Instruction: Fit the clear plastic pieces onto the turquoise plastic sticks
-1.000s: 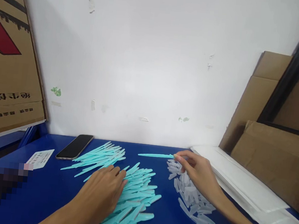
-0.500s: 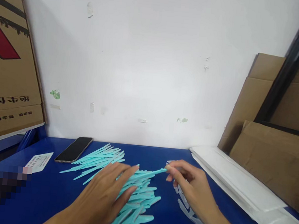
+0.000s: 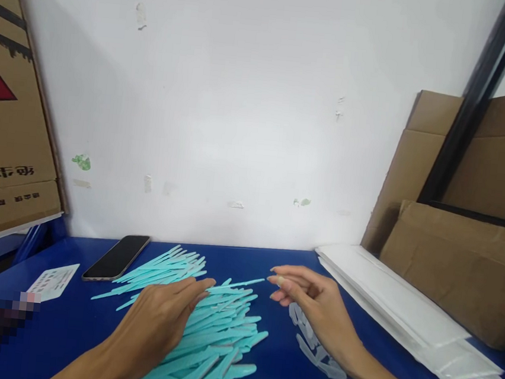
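Observation:
My left hand (image 3: 165, 309) is closed around the end of a slim turquoise eyebrow razor (image 3: 246, 283), whose thin tip points right. A short gap separates that tip from my right hand (image 3: 314, 294), whose thumb and forefinger are pinched together; what lies between them, if anything, is too small to make out. Beneath my left hand spreads a large heap of turquoise eyebrow razors (image 3: 224, 336). Several clear plastic covers (image 3: 322, 363) lie on the blue table (image 3: 274, 376), partly under my right wrist.
A second bunch of razors (image 3: 169, 268) lies behind my left hand, beside a phone (image 3: 116, 258) and a printed card (image 3: 53, 282). White flat packs (image 3: 401, 311) are stacked at right before cardboard (image 3: 450, 268). A printed carton (image 3: 14, 131) stands left; a white wall (image 3: 251, 112) rises behind.
The right fingers have come off the razor's tip, leaving a gap. My left hand has gone from spread fingers to a grip on a razor. The view has shifted slightly.

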A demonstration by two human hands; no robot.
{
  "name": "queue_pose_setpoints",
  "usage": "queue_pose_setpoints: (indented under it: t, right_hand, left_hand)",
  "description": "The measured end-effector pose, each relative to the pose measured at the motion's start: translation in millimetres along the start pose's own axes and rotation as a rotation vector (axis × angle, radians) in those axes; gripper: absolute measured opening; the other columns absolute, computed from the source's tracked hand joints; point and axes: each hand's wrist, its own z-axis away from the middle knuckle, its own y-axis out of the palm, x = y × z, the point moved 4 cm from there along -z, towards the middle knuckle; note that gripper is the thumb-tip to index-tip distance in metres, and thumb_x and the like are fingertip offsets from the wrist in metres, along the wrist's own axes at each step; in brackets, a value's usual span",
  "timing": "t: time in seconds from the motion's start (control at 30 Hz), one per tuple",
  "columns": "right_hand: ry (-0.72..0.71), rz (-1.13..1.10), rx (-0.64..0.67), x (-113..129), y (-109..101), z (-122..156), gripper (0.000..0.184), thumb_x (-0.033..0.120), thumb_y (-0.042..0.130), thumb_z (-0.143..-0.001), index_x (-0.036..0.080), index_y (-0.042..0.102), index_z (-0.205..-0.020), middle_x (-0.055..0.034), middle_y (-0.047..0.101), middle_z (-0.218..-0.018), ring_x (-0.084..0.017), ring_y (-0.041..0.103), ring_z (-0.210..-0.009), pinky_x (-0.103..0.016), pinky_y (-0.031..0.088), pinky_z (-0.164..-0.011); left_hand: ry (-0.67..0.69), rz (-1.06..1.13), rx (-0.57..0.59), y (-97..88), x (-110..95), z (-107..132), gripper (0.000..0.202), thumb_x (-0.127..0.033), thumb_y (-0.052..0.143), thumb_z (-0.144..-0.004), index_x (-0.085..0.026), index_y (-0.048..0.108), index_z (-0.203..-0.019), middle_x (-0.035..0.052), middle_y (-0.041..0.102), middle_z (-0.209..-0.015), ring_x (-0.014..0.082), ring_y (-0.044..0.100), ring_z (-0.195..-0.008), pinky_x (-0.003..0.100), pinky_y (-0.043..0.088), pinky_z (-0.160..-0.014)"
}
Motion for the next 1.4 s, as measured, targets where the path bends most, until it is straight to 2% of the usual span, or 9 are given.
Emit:
queue_pose_setpoints:
  t: [0.07, 0.2, 0.33, 0.47, 0.63, 0.83, 1.07, 1.23, 1.4]
  right_hand:
    - [0.032, -0.046, 0.021, -2, 2, -1, 0.036, 0.050, 0.073, -0.086, 0.019, 0.072, -0.104, -0.0090, 0.079, -0.090, -0.021, 0.075, -0.074, -0.029, 0.058, -0.065]
    - [0.058, -0.025, 0.032, -7, 4, -2, 0.041, 0.057, 0.073, -0.083, 0.016, 0.072, -0.087, -0.0070, 0.075, -0.074, -0.018, 0.071, -0.062, -0.026, 0.055, -0.056]
    - [0.042, 0.030, 0.021, -7, 4, -1, 0.048, 0.062, 0.067, -0.086, 0.015, 0.074, -0.083, -0.0032, 0.068, -0.065, -0.013, 0.062, -0.049, -0.024, 0.050, -0.048]
    - [0.028, 0.045, 0.027, -4, 3, -2, 0.052, 0.064, 0.060, -0.090, 0.015, 0.074, -0.079, -0.0019, 0.065, -0.063, -0.010, 0.058, -0.049, -0.023, 0.049, -0.049]
    - [0.079, 0.000, 0.100, -8, 9, -2, 0.054, 0.064, 0.061, -0.089, 0.014, 0.071, -0.070, -0.0020, 0.064, -0.061, -0.010, 0.059, -0.049, -0.022, 0.051, -0.050]
    - [0.132, -0.047, 0.155, -16, 17, 3, 0.054, 0.065, 0.061, -0.088, 0.013, 0.075, -0.083, -0.0028, 0.067, -0.064, -0.012, 0.063, -0.050, -0.022, 0.052, -0.048]
    - [0.175, -0.099, 0.214, -17, 24, 8, 0.049, 0.061, 0.062, -0.090, 0.014, 0.077, -0.096, -0.0038, 0.070, -0.073, -0.012, 0.067, -0.054, -0.021, 0.054, -0.051]
    - [0.253, -0.161, 0.230, -21, 32, 16, 0.056, 0.061, 0.063, -0.090, 0.017, 0.066, -0.124, -0.0010, 0.070, -0.069, -0.014, 0.068, -0.050, -0.020, 0.053, -0.046]
    - [0.310, -0.220, 0.260, -19, 36, 22, 0.058, 0.057, 0.066, -0.089, 0.018, 0.059, -0.131, -0.0006, 0.071, -0.067, -0.013, 0.067, -0.049, -0.019, 0.051, -0.046]
  left_hand:
    - [0.019, -0.018, -0.018, -1.0, 0, 0, 0.029, -0.023, 0.037, -0.107, -0.019, 0.057, -0.128, -0.0012, 0.068, -0.073, 0.0120, 0.061, -0.053, 0.021, 0.045, -0.049]
    - [0.077, -0.027, -0.039, -3.1, -3, 0, 0.033, -0.019, 0.038, -0.106, -0.018, 0.052, -0.136, -0.0039, 0.062, -0.068, 0.0097, 0.053, -0.048, 0.020, 0.040, -0.047]
    - [0.115, -0.058, -0.066, -2.3, -5, 2, 0.036, -0.017, 0.040, -0.106, -0.018, 0.050, -0.140, -0.0040, 0.060, -0.068, 0.0095, 0.050, -0.049, 0.020, 0.037, -0.048]
    - [0.127, -0.091, -0.065, 1.5, -2, 5, 0.040, -0.014, 0.039, -0.105, -0.019, 0.049, -0.143, -0.0041, 0.061, -0.069, 0.0094, 0.046, -0.048, 0.021, 0.035, -0.047]
    - [0.184, -0.102, -0.080, -0.9, -4, 4, 0.044, -0.004, 0.039, -0.100, -0.018, 0.050, -0.140, -0.0038, 0.066, -0.073, 0.0092, 0.053, -0.050, 0.022, 0.039, -0.049]
    - [0.242, -0.165, -0.060, -1.3, -8, 5, 0.053, 0.006, 0.035, -0.093, -0.016, 0.051, -0.139, -0.0027, 0.070, -0.079, 0.0097, 0.057, -0.052, 0.024, 0.039, -0.048]
    - [0.275, -0.203, -0.001, 2.7, -10, 12, 0.062, 0.006, 0.033, -0.094, -0.018, 0.040, -0.151, 0.0021, 0.075, -0.097, 0.0122, 0.060, -0.062, 0.027, 0.042, -0.055]
    - [0.351, -0.172, 0.035, -4.7, -27, 9, 0.061, 0.006, 0.033, -0.094, -0.010, 0.034, -0.153, 0.0028, 0.074, -0.091, 0.0127, 0.062, -0.063, 0.027, 0.041, -0.054]
    - [0.336, -0.123, 0.026, -9.3, -33, 9, 0.058, 0.008, 0.031, -0.091, -0.009, 0.043, -0.145, 0.0037, 0.076, -0.094, 0.0109, 0.063, -0.061, 0.026, 0.042, -0.052]
